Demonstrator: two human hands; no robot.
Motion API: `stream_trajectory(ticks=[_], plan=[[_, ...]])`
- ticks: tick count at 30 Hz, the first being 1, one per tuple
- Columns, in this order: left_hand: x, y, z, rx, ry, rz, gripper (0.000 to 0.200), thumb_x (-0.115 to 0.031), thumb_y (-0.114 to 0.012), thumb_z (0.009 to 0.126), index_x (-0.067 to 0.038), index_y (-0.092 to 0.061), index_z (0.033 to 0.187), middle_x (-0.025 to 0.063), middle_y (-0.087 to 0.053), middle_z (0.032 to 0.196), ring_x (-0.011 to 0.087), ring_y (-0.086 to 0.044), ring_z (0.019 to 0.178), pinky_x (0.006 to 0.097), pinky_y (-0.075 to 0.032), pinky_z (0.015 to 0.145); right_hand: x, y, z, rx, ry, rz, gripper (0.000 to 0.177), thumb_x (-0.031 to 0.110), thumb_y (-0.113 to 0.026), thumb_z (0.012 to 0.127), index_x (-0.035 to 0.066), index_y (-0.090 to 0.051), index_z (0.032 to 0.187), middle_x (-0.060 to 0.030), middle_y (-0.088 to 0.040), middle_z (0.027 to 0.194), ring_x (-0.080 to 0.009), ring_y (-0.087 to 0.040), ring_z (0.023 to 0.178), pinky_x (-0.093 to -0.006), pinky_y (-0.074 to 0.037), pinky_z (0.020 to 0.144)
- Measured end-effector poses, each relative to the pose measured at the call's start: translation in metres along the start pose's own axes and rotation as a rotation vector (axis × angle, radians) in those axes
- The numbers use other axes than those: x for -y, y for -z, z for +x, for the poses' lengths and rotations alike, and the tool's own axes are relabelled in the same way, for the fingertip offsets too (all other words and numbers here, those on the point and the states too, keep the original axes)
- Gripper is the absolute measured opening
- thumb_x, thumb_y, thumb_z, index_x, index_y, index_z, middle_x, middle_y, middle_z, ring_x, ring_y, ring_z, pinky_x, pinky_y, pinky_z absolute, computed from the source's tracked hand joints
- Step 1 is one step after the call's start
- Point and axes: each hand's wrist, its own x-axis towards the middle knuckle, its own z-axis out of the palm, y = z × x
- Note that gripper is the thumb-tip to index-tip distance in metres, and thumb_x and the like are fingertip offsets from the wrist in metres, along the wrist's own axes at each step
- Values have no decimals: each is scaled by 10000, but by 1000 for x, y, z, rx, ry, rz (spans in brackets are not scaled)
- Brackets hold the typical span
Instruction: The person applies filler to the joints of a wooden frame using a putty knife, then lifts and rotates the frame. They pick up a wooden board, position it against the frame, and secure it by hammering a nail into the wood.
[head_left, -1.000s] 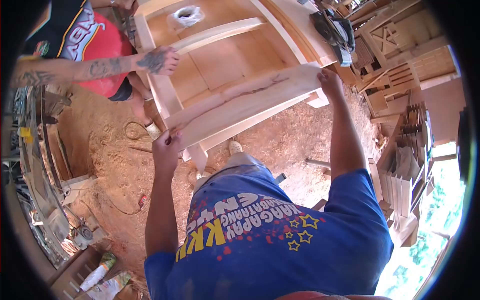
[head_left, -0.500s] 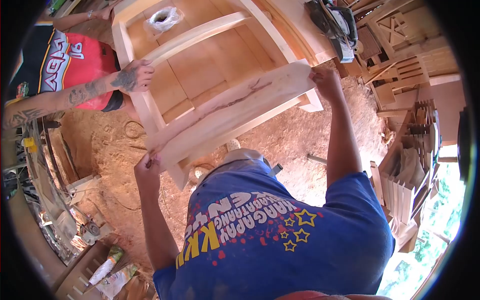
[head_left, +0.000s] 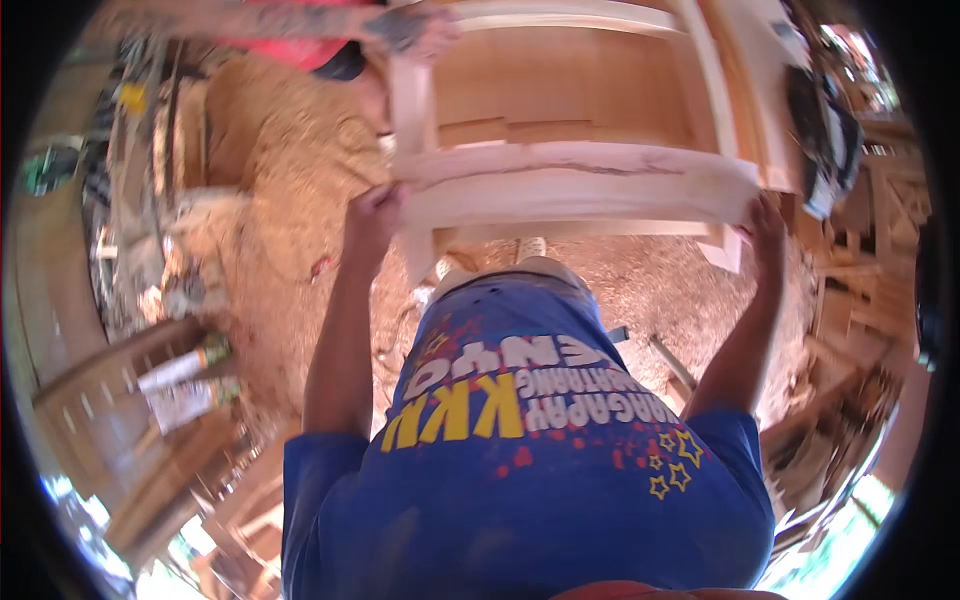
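Note:
A wide pale wooden board (head_left: 570,190) with a dark wavy streak in its grain lies across the near side of a wooden frame (head_left: 415,110). My left hand (head_left: 374,215) is closed on the board's left end. At the opposite end, my right hand (head_left: 764,232) grips the board's edge with the fingers curled. The frame has a curved crossbar (head_left: 570,14) and a brown wooden panel (head_left: 560,80) inside it. Motion blur softens the fingers of both hands.
A co-worker's tattooed hand (head_left: 420,32) rests by the frame's far left corner. A dark power tool (head_left: 822,135) sits on wood at the right. Wood pieces (head_left: 885,220) are stacked along the right, and brown debris covers the ground (head_left: 285,200).
My view has turned, so the frame and board now appear level and farther right. Both hands keep hold of the board. The co-worker is now mostly out of view at the top.

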Motion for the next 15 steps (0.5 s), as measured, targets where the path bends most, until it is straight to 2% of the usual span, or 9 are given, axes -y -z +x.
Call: stream_trajectory(ticks=[1, 4, 8, 10, 12, 15], plan=[[-9, -4, -3, -19, -51, 38, 282, -244, -679, 1003, 27, -748, 1043, -68, -546, 733, 37, -439, 676, 259, -373, 591, 5, -3, -2, 12, 0, 51, 452, 300, -530, 1089, -31, -573, 1395, -130, -653, 1235, -226, -681, 1089, -377, -618, 911], [-22, -2, -8, -35, -41, 29, 306, -268, -683, 1003, 32, -744, 1013, -60, -547, 718, 39, -431, 673, 264, -376, 591, 0, -4, 1, -7, -15, 48, 489, 336, -538, 1089, -20, -561, 1422, -132, -632, 1267, -219, -658, 1129, -375, -603, 930], [-5, -1, 3, -24, -52, 38, 330, -290, -681, 1008, 26, -714, 919, -48, -527, 689, 43, -422, 666, 269, -370, 588, 1, -3, 0, -25, -31, 37, 525, 375, -552, 1081, 5, -547, 1453, -126, -621, 1291, -217, -638, 1163, -383, -590, 933], [-2, -2, 7, -25, -76, 1, 347, -297, -679, 1010, 22, -690, 875, -45, -507, 674, 45, -410, 660, 278, -362, 581, 1, -2, 2, 3, -47, 9, 516, 373, -543, 1085, 34, -531, 1474, -95, -612, 1339, -206, -630, 1190, -388, -558, 970], [-1, -3, 5, -37, -71, 31, 344, -300, -677, 1012, 18, -693, 883, -46, -502, 670, 47, -405, 656, 283, -358, 579, -10, 6, 6, 24, -54, -6, 529, 390, -537, 1085, 62, -505, 1498, -76, -609, 1357, -206, -626, 1195, -393, -535, 977], [5, -5, 8, -54, -124, 63, 333, -296, -657, 1024, 25, -711, 953, -30, -509, 667, 59, -414, 652, 289, -371, 585, 1, -7, -2, -32, -52, 84, 511, 380, -546, 1080, 32, -533, 1454, -98, -629, 1272, -220, -634, 1158, -413, -563, 942]])
